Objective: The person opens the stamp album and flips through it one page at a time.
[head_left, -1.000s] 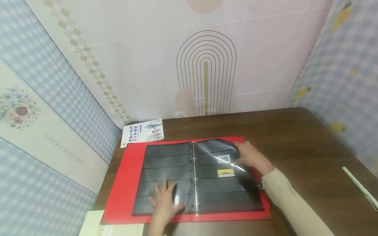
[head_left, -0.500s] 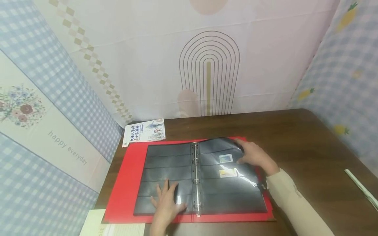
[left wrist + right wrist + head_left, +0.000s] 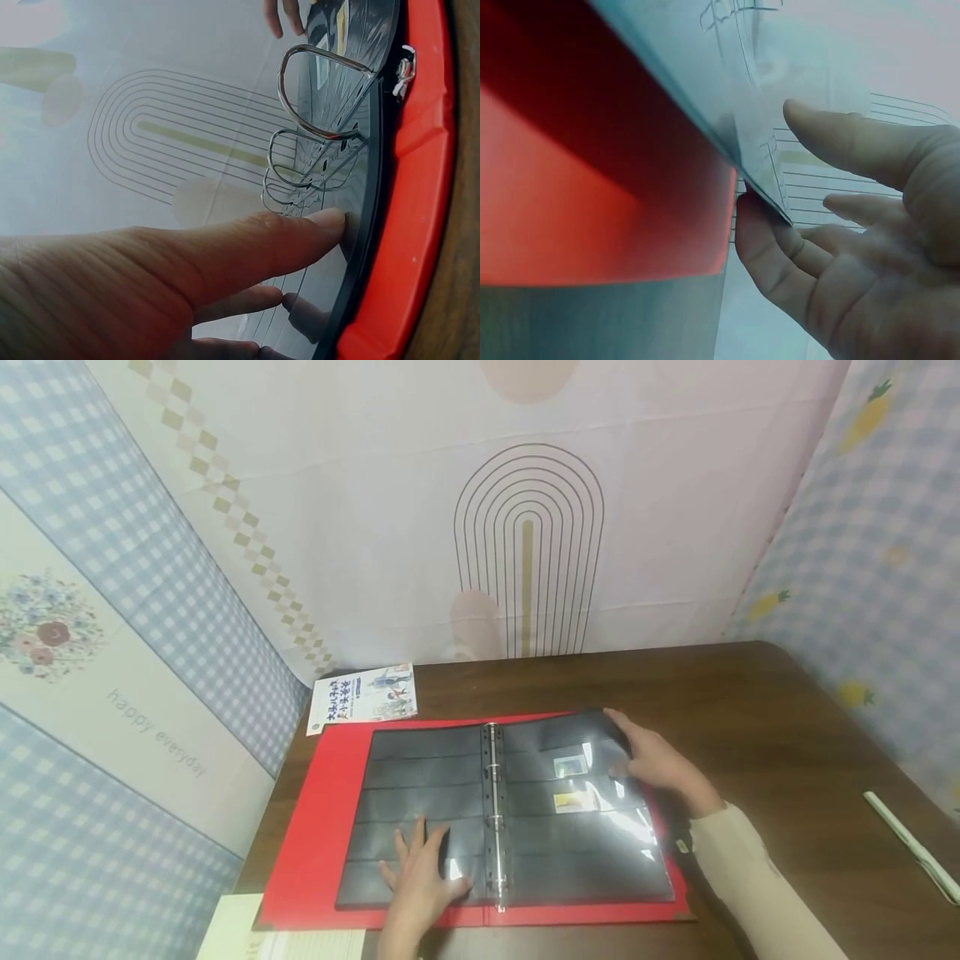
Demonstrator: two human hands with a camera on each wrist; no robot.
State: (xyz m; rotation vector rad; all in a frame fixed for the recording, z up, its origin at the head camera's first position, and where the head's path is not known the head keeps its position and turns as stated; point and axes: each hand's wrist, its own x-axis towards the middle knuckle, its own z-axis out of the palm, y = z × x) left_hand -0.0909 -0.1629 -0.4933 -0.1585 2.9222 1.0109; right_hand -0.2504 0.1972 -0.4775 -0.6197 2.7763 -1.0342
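Note:
A red ring binder (image 3: 303,835) lies spread out, with black pocket pages on its metal rings (image 3: 493,818). Two small stamps show in the right page (image 3: 577,856): a bluish one (image 3: 570,766) and a yellow one (image 3: 574,802) below it. My left hand (image 3: 420,881) rests with spread fingers on the lower part of the left page (image 3: 420,768). At the upper right corner of the right page is my right hand (image 3: 663,768). In the right wrist view, its fingers (image 3: 769,251) touch the raised page edge (image 3: 761,196) from beneath, while the thumb stands apart.
A white illustrated booklet (image 3: 363,697) lies at the binder's upper left. A pale booklet or pad (image 3: 232,927) is partly under its lower left corner. At the table's (image 3: 750,718) right side lies a thin light-green stick-like object (image 3: 911,843). Patterned cloths hang behind and at both sides.
My right hand has shifted slightly right and down along the page corner. The right page's upper part has changed its bend and its glare has moved. My left hand has stayed put.

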